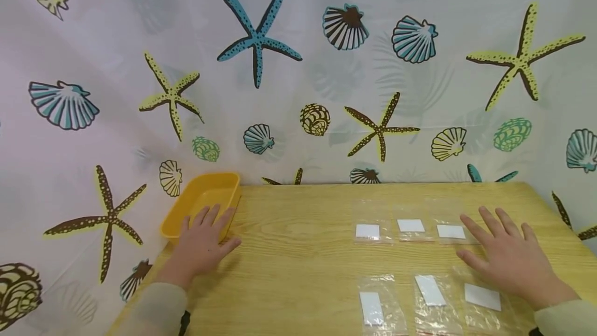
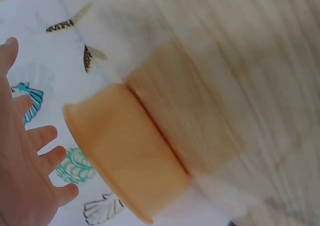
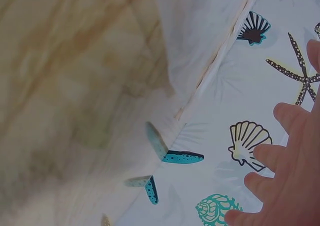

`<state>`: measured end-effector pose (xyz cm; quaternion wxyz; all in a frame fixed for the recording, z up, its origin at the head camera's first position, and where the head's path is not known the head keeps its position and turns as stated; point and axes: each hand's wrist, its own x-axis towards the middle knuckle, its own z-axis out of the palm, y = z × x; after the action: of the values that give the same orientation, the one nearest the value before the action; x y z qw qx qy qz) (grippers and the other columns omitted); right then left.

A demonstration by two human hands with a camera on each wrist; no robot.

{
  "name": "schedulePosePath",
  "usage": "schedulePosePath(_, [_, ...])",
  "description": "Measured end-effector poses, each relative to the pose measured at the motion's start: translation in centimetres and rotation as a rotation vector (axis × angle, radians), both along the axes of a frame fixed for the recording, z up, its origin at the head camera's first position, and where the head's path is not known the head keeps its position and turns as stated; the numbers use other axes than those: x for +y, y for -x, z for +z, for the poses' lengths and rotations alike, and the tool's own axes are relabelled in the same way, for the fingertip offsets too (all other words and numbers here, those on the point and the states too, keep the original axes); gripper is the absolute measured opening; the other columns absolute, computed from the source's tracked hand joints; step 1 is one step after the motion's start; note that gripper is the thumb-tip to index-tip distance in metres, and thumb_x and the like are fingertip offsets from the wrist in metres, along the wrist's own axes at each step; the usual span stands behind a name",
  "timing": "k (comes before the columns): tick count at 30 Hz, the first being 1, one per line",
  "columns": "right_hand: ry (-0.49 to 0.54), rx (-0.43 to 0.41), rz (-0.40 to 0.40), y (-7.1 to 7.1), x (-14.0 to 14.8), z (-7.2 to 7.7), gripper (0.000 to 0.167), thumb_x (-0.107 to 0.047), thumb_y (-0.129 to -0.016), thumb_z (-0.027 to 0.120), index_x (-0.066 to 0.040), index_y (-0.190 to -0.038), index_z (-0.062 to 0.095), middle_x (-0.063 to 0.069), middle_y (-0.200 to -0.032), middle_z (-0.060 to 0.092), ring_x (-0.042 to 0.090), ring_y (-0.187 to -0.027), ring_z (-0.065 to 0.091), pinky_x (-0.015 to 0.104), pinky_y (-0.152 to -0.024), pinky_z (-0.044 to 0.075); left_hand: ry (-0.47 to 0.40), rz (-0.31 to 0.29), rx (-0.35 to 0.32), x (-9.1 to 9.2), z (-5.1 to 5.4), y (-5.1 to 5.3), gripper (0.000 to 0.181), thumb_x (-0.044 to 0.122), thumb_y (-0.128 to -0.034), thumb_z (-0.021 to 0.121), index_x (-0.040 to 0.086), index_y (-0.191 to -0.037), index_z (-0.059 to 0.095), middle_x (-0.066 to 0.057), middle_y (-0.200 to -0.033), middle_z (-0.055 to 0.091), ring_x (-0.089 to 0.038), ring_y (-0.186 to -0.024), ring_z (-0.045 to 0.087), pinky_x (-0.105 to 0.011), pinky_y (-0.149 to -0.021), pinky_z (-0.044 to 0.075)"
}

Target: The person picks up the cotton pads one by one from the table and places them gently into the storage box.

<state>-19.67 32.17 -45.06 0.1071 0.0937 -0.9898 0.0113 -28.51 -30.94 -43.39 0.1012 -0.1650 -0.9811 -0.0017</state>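
My left hand, fingers spread, hovers in front of an orange plastic tray at the table's left edge. In the left wrist view the same hand appears apart from the tray. On the right, my right hand has its fingers spread beside clear zip bags, each with a white card in it. Nearest to it are a bag with a white card in the back row and one with a white card in the front row. Neither hand holds anything.
Several bags lie in two rows on the wooden table; others hold white cards such as the front-left card and the back-left card. A curtain with shells and starfish hangs behind the table and along its sides.
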Motion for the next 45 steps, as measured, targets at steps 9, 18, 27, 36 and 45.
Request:
schedulePosePath(9, [0.020, 0.005, 0.007, 0.1, 0.0, -0.3, 0.081, -0.070, -0.096, 0.045, -0.020, -0.158, 0.036, 0.026, -0.159, 0.028, 0.054, -0.143, 0.020, 0.081, -0.101, 0.016, -0.045, 0.063, -0.084, -4.3, -0.6, -0.1, 0.085, 0.071, -0.0971, 0.042, 0.012, -0.158, 0.033, -0.028, -0.155, 0.036, -0.051, -0.142, 0.026, -0.079, -0.104, 0.012])
schedulePosePath(18, [0.029, -0.023, -0.005, 0.0, 0.5, -0.5, 0.081, -0.070, -0.097, 0.044, -0.020, -0.160, 0.032, 0.027, -0.160, 0.024, 0.055, -0.143, 0.017, 0.081, -0.101, 0.014, -0.081, 0.087, -0.150, -5.4, -0.7, -0.1, 0.075, 0.067, -0.0979, 0.046, 0.007, -0.142, 0.056, -0.021, -0.141, 0.054, -0.048, -0.134, 0.039, -0.080, -0.102, 0.014])
schedulePosePath(27, [0.011, -0.029, -0.005, -0.1, 0.6, -0.4, 0.080, -0.069, -0.097, 0.044, -0.020, -0.160, 0.032, 0.027, -0.161, 0.024, 0.054, -0.144, 0.017, 0.081, -0.101, 0.015, -0.066, 0.065, -0.209, -5.9, -0.7, 0.8, 0.073, 0.063, -0.0993, 0.048, -0.001, -0.131, 0.062, -0.019, -0.127, 0.065, -0.045, -0.119, 0.056, -0.078, -0.099, 0.021])
schedulePosePath(36, [0.014, -0.024, -0.004, -0.2, 0.4, 0.0, 0.080, -0.067, -0.098, 0.046, -0.018, -0.159, 0.034, 0.027, -0.161, 0.024, 0.055, -0.143, 0.018, 0.081, -0.102, 0.015, -0.031, 0.096, -0.251, -5.8, -0.2, 1.6, 0.063, 0.054, -0.1008, 0.052, -0.001, -0.127, 0.065, -0.018, -0.120, 0.069, -0.043, -0.114, 0.060, -0.074, -0.097, 0.026])
schedulePosePath(45, [0.016, -0.029, -0.003, -0.3, 0.3, 0.0, 0.080, -0.068, -0.098, 0.045, -0.018, -0.159, 0.035, 0.026, -0.161, 0.023, 0.054, -0.143, 0.018, 0.081, -0.101, 0.015, -0.012, 0.099, -0.273, -6.0, -0.6, 2.4, 0.058, 0.053, -0.1004, 0.054, 0.001, -0.123, 0.067, -0.016, -0.116, 0.070, -0.041, -0.110, 0.062, -0.072, -0.092, 0.034])
